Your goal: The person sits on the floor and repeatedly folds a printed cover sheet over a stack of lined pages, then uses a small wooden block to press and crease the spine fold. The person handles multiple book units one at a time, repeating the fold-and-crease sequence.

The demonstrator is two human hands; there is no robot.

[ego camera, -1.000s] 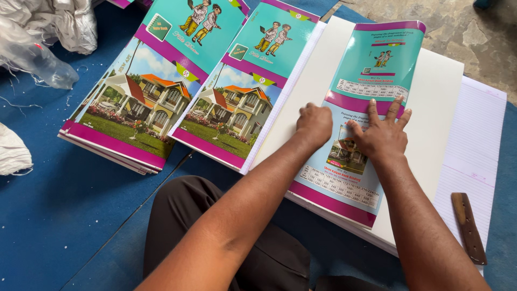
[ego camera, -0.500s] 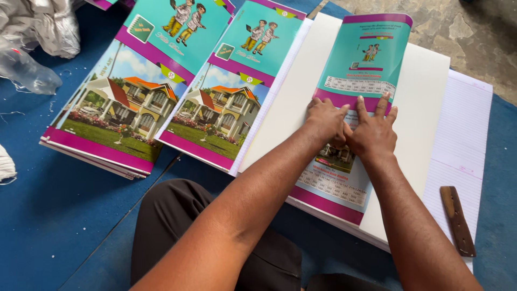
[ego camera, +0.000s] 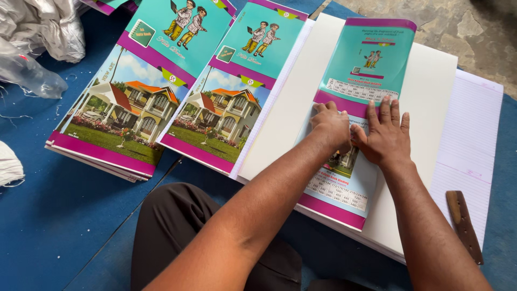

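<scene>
Blue mat (ego camera: 64, 237) covers the floor we sit on, rough grey concrete (ego camera: 458, 27) showing at the top right. Centre of view: a teal and magenta printed cover sheet (ego camera: 366, 70) lies on a stack of white sheets (ego camera: 431, 91), running from the far edge toward us. Our left hand (ego camera: 331, 126) rests on it with fingers curled, knuckles down, gripping nothing; our right hand (ego camera: 385, 137) lies flat and open, fingers spread, pressing the same cover, the two hands touching side by side. Forearms hide the cover's middle. Under the white stack, a ruled paper sheet (ego camera: 474, 140) sticks out to the right, and a brown wooden tool (ego camera: 464, 223) lies on its near edge. Left of the stack, touching it, sits one notebook pile with a house picture (ego camera: 221, 118); a second like pile (ego camera: 129, 108) lies just beside that. Far left: crumpled clear plastic (ego camera: 32, 75) and white cloth (ego camera: 9, 164). Dark trousers (ego camera: 177, 231) at the bottom.
</scene>
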